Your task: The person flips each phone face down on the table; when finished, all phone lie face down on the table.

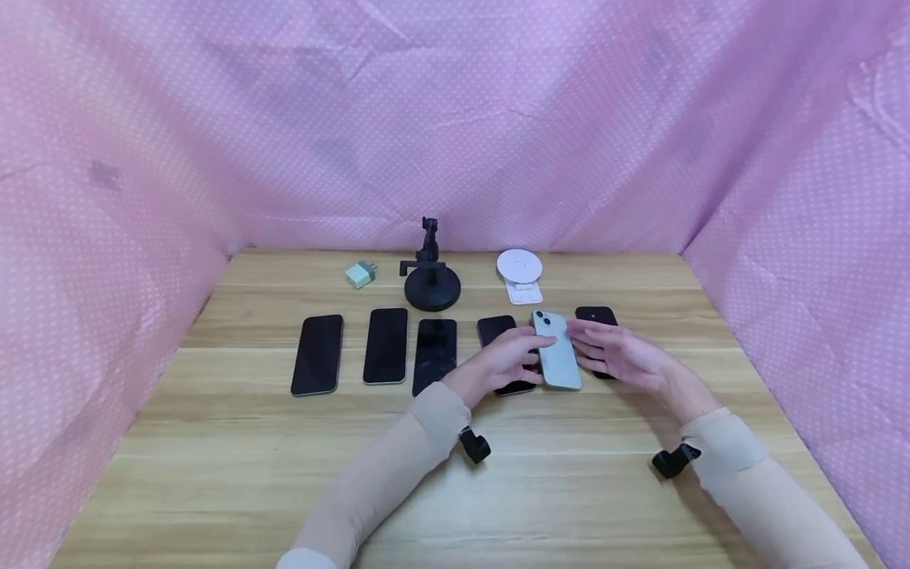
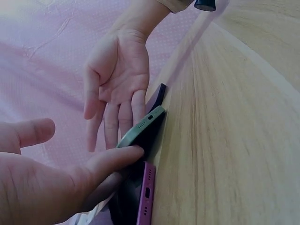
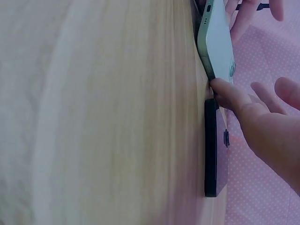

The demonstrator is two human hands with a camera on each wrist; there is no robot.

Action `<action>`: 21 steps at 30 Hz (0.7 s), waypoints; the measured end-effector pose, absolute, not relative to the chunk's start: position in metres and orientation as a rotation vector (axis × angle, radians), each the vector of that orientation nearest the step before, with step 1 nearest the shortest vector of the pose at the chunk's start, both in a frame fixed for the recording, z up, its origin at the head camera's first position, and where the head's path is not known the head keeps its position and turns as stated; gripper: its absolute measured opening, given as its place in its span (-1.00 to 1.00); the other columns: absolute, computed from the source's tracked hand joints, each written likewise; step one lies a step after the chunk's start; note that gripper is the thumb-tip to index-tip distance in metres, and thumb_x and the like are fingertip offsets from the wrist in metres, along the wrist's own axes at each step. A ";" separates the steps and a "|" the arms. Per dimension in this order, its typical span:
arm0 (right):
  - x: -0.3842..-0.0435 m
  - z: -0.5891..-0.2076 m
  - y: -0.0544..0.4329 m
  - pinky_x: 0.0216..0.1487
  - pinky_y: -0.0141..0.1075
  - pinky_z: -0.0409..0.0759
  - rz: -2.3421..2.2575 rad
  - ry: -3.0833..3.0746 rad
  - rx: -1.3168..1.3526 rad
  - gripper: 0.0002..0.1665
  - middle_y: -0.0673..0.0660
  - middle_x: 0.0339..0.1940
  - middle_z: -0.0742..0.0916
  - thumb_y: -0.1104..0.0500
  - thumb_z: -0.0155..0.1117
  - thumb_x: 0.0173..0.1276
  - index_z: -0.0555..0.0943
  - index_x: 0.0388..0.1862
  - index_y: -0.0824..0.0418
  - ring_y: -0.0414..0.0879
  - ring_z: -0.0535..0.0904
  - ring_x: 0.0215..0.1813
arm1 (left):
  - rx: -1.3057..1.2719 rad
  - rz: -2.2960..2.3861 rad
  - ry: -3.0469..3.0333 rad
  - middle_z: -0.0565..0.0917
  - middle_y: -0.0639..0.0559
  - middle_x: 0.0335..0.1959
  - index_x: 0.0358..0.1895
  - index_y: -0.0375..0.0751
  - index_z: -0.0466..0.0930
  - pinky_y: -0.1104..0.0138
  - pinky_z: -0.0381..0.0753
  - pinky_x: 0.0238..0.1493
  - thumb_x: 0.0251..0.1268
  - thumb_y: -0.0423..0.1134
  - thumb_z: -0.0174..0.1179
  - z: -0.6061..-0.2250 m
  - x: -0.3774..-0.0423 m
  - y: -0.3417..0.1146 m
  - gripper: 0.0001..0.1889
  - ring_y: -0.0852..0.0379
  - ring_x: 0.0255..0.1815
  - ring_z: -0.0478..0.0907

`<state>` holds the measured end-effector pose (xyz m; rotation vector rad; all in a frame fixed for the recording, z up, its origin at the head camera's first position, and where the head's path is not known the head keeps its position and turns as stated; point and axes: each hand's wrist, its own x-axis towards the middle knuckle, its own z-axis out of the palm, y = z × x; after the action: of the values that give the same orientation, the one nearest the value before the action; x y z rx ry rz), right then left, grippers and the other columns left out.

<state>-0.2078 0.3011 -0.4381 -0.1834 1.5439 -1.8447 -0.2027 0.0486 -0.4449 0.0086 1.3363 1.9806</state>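
Nearest to us, two beige sleeves (image 1: 384,462) reach over the wooden counter (image 1: 569,506), each with a small black camera (image 1: 475,445) at the wrist. Beyond them are the hands, with the light green phone (image 1: 559,352) between them, back upward and tilted, its left edge raised. The left hand (image 1: 506,362) is at that raised edge, fingers extended and touching it, not clenched. The right hand (image 1: 626,356) is at the phone's right edge, unclenched too, its nearly straight fingertips touching the side.

Under the left hand we see a phone with a magenta edge (image 2: 147,194), just beside the green one. Partly hidden beneath the right hand lies a dark phone (image 1: 596,314). In the same row, further left, are a glossy black phone (image 1: 435,348), then a silver-edged phone (image 1: 386,345), and at the far left a larger black phone (image 1: 317,354).

Farther back we find a white stand (image 1: 520,266) on the right, a black holder (image 1: 434,288) near the middle and a pale green plug (image 1: 359,274) to its left. Behind everything hangs a pink dotted cloth (image 1: 455,118).
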 end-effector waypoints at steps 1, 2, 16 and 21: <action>-0.209 -0.438 0.301 0.51 -0.17 0.21 -1.839 1.546 -0.196 -0.31 0.29 0.68 -0.07 0.19 -0.26 0.73 -0.19 0.65 0.36 0.11 -0.24 0.65 | -0.002 1.985 1.344 0.42 -0.27 0.40 0.54 -0.36 0.12 -0.23 0.41 0.30 0.49 -0.19 0.20 -0.444 -0.202 0.048 -0.30 -0.22 0.47 0.29; -0.210 -0.437 0.302 0.51 -0.17 0.22 -1.836 1.546 -0.206 -0.31 0.29 0.67 -0.07 0.19 -0.26 0.73 -0.20 0.65 0.37 0.12 -0.25 0.65 | -0.013 1.991 1.354 0.39 -0.28 0.42 0.55 -0.37 0.10 -0.24 0.42 0.29 0.48 -0.19 0.22 -0.443 -0.202 0.047 -0.27 -0.24 0.49 0.24; -0.208 -0.438 0.304 0.53 -0.11 0.13 -1.837 1.532 -0.190 -0.30 0.28 0.68 -0.09 0.19 -0.26 0.73 -0.23 0.66 0.35 0.14 -0.24 0.65 | -0.017 1.974 1.385 0.18 -0.21 0.56 0.62 -0.28 -0.03 -0.17 0.48 0.28 0.44 -0.18 0.26 -0.435 -0.192 0.041 -0.15 -0.21 0.59 0.03; -0.204 -0.435 0.304 0.55 -0.07 0.07 -1.830 1.547 -0.186 -0.31 0.29 0.68 -0.09 0.19 -0.27 0.73 -0.22 0.66 0.34 0.16 -0.21 0.65 | 0.011 1.958 1.389 0.24 -0.16 0.54 0.62 -0.26 -0.02 -0.20 0.44 0.29 0.46 -0.18 0.24 -0.433 -0.189 0.040 -0.18 -0.16 0.59 0.03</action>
<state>-0.2038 0.3036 -0.4351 -0.1858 1.5474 -1.8301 -0.1893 0.0402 -0.4330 0.0111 1.3892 1.9579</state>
